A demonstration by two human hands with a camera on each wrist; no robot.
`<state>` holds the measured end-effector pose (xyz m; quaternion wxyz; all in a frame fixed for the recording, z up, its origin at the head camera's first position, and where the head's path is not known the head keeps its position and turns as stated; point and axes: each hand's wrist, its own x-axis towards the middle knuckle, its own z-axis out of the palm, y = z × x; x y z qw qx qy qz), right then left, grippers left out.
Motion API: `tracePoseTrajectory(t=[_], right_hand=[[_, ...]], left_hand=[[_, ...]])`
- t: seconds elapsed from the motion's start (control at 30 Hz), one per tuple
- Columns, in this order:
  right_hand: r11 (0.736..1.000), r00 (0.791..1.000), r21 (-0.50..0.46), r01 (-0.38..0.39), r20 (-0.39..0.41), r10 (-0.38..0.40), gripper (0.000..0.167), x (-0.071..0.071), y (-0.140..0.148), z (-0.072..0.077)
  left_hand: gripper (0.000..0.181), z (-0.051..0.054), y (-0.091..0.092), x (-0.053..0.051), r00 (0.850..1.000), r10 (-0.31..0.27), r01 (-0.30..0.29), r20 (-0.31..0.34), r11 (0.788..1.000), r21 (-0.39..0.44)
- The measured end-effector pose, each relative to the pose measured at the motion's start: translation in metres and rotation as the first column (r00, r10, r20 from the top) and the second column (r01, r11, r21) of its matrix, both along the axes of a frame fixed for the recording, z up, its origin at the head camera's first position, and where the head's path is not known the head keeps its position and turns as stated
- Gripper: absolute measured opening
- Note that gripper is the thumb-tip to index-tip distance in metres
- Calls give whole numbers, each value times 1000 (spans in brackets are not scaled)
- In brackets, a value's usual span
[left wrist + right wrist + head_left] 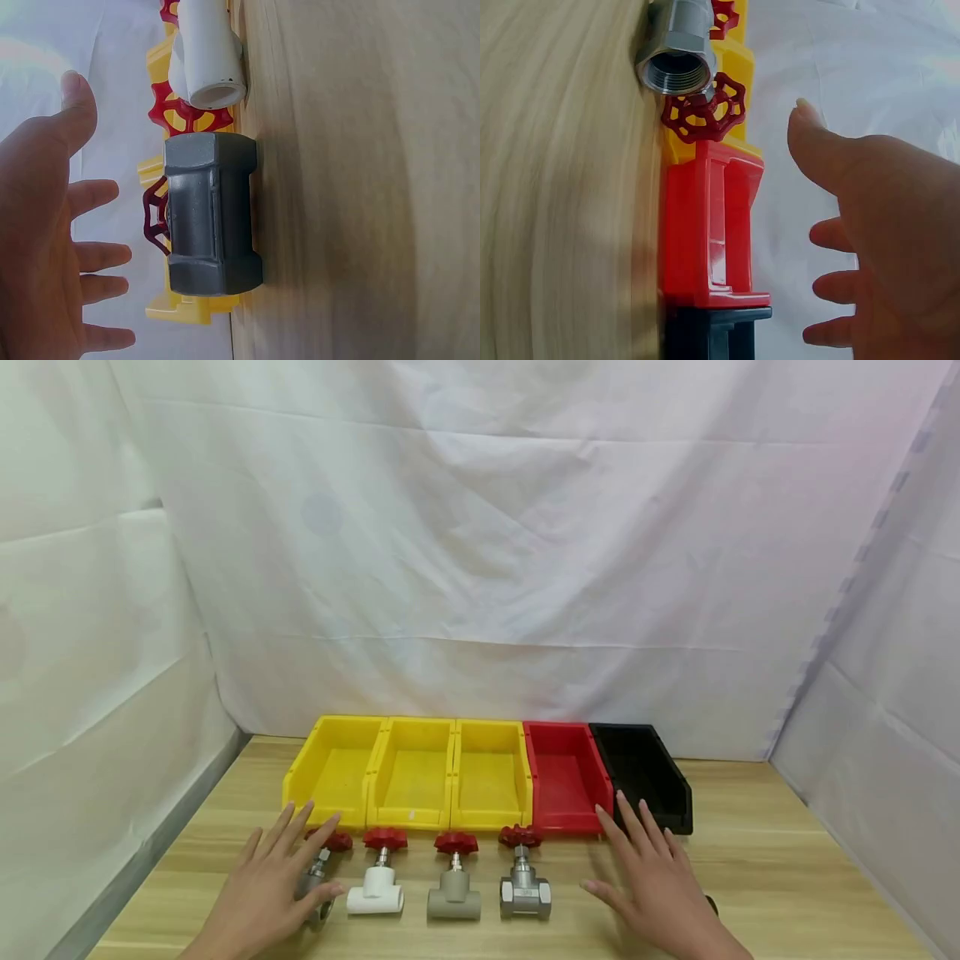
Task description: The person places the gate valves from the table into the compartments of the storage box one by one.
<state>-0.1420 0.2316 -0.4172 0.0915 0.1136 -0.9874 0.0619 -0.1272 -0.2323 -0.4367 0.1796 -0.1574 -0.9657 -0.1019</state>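
Note:
My left hand (270, 885) is held with fingers spread over a dark grey metal gate valve (210, 217), partly covering it in the head view; it grips nothing. To its right stand a white plastic valve (377, 893), a beige plastic valve (454, 897) and a silver metal valve (525, 893), all with red handwheels. In the left wrist view the palm is apart from the grey valve. My right hand (654, 885) hovers spread and holding nothing, right of the silver valve and in front of the red bin (570, 822) and black bin (684, 822).
Three yellow bins (408, 820) join the red and black ones in a row behind the valves. A small black object (712, 905) shows partly beside the right wrist. White cloth (480, 543) hangs behind and at both sides of the wooden table (780, 860).

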Motion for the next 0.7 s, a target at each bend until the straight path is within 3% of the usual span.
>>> tracePoseTrajectory(t=[0.17, 0.37, 0.7], right_hand=[[996, 992, -89, -1, -123, -10, 80, -11, -5, -2], [978, 964, -204, -53, -267, -3, 71, -24, -9, -10], [956, 958, -293, -19, -278, -66, 65, -47, -11, -25]], left_hand=[[76, 1, -2, 3, 999, 15, -15, 29, 1000, 15], [74, 3, -5, 7, 994, 45, -47, 97, 999, 19], [70, 3, -20, 10, 993, 40, -48, 115, 997, 65]])
